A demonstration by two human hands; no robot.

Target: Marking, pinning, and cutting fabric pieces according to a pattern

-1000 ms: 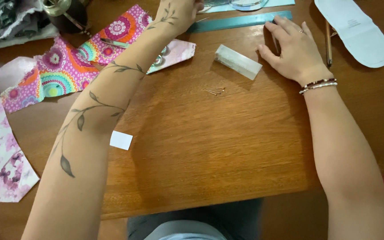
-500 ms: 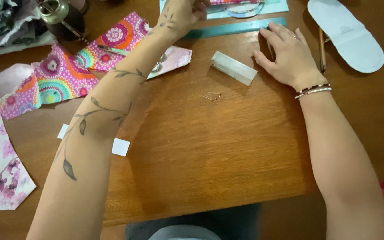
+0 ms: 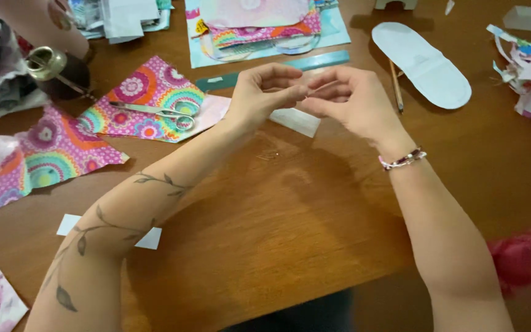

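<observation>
Two hands are meeting above the brown wooden table (image 3: pixel 314 233), the left hand (image 3: pixel 264 92) and right hand (image 3: pixel 351 98) pinching something thin, too small to identify, between narrowed fingertips. Silver metal scissors (image 3: pixel 155 112) are lying on bright patterned fabric (image 3: pixel 149 92) nearby.

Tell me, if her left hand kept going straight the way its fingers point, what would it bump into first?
The left hand points right, toward the right hand, whose fingertips sit almost against it. It would likely meet those first, though their exact depth is hard to judge.
</observation>
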